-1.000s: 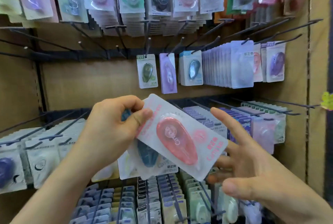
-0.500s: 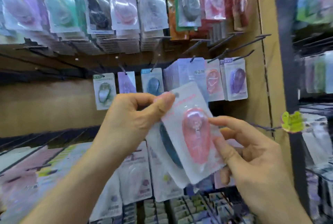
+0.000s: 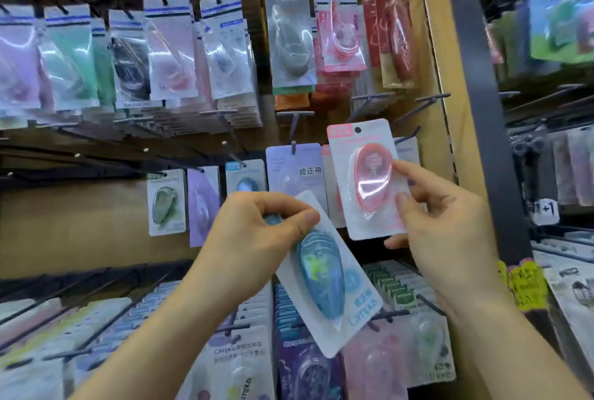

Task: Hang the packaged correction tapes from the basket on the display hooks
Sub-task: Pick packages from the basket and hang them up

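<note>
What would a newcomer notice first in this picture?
The pink pack, held upright by the right hand at centre right, draws the eye first. Below and left of it, the left hand pinches a tilted blue pack. Rows of hanging packs fill the wall behind.

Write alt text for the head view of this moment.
The right hand holds a pink pack upright before the hooks. The left hand pinches a tilted blue pack lower down. Packaged tapes hang all around.
</note>
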`<state>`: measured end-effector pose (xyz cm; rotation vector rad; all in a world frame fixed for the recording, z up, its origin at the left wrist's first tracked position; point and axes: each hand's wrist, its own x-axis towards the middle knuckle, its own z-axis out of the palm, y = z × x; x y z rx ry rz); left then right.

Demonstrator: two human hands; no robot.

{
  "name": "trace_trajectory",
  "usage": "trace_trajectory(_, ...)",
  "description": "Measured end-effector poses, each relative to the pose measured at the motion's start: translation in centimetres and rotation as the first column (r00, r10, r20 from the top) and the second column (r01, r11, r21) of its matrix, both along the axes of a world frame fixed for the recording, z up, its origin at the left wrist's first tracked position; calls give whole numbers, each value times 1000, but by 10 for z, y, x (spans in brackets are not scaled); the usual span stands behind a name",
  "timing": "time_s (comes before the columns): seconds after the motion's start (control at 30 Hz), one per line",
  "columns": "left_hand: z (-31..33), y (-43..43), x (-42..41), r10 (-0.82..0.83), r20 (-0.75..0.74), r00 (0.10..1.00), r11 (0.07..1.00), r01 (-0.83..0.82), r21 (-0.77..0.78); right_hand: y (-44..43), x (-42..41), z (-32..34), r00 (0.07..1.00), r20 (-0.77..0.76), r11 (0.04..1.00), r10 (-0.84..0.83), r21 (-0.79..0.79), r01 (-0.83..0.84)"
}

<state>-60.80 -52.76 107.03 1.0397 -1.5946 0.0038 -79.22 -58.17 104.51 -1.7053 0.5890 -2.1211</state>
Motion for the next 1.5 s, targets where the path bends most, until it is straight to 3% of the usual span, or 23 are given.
trace_trajectory(0.3,18,-4,-8,25,-20,999,999,-25,24,-11,-4,9,998,-27,998,-58,13,59)
trace_trajectory(0.6,34,-9,-17,40,102,994,991,-53,126,-20,-13,28,933,-273,967,-236,27,252)
trace_trajectory(0.77,29,-7,2,75,21,997,993,-77,92,-32,-4,39,882,-390,947,-264,70,315)
trace_trajectory(0.9,21,-9,15,99,2,995,992,-99,75,-52,17,45,704,-547,826,-453,41,563)
trace_trajectory(1.07,13,-6,23,44,-42,998,998,-41,50,-64,34,50,517,-651,699,-556,-29,715)
trace_trajectory(1.13,13,-4,24,-4,-32,999,1000,5,25,-66,35,48,483,-654,677,-582,-59,734)
trace_trajectory(1.27,12,1,19,-92,-121,988,996,89,-27,-62,29,45,504,-631,679,-590,-49,733)
trace_trajectory(1.3,12,1,18,-104,-154,983,994,100,-35,-54,25,42,541,-592,700,-597,-56,712)
trace_trajectory(1.37,11,2,14,-133,-208,969,991,128,-39,-35,18,33,741,-452,846,-496,-62,529)
trace_trajectory(1.4,11,2,13,-156,-235,959,988,152,-38,-23,15,26,863,-400,945,-309,-28,325)
trace_trajectory(1.43,10,2,11,-178,-264,948,984,174,-38,-9,14,20,916,-399,997,-48,40,69)
trace_trajectory(1.5,9,1,6,-212,-325,922,977,213,-32,11,16,7,791,-443,906,422,216,-363)
